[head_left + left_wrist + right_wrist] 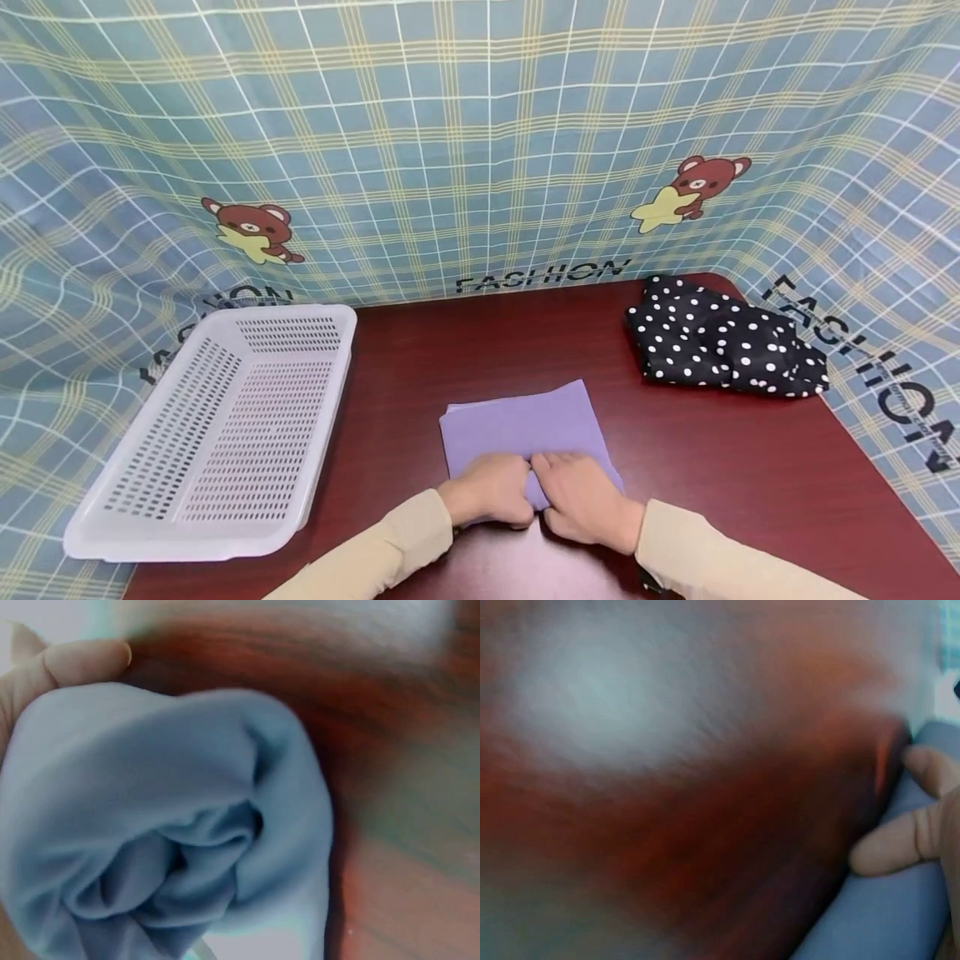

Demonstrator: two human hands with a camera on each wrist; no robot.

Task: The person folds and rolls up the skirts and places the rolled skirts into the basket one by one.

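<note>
While the head view looks down, the left hand [487,490] and right hand [581,500] curl side by side onto the rolled near end of a folded lilac cloth [525,425] by the red-brown desk's [720,467] near edge. At the left wrist, fingers [82,660] clasp the roll [172,825]. At the right wrist, bent fingers [900,840] press cloth [885,922].

purple cloth [525,425] soft matt | table [720,467] glossy wood | basket [225,433] perforated plastic
</note>
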